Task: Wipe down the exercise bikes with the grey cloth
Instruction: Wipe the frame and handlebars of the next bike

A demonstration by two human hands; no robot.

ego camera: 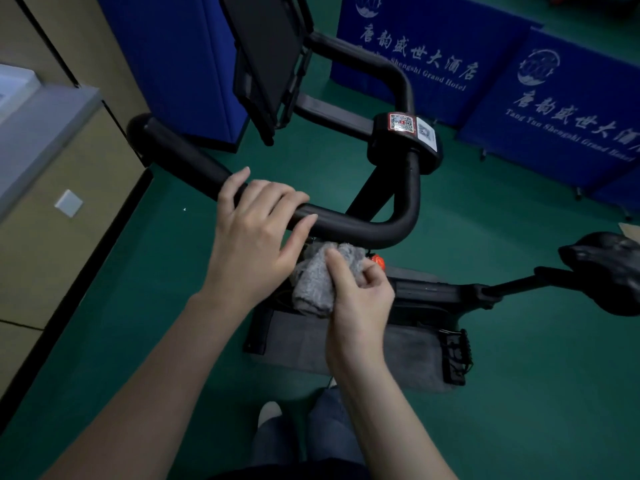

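Observation:
A black exercise bike fills the middle of the view. Its curved black handlebar (349, 230) runs from upper left to the centre post. My left hand (254, 233) lies over the near handlebar bar, fingers draped across it. Just below the bar, my right hand (360, 299) grips the bunched grey cloth (322, 282), thumb pressed on top. The cloth hangs over the bike frame near a small orange knob (378, 261). The black saddle (609, 271) is at the right. A black console tray (266, 60) stands above the bars.
Blue hotel-branded screens (568, 109) stand behind the bike on the green floor (519, 393). A beige wall with a white switch plate (68, 202) runs along the left. The bike's grey base cover (408, 358) and a pedal strap lie below my right hand. My legs and shoe are at the bottom.

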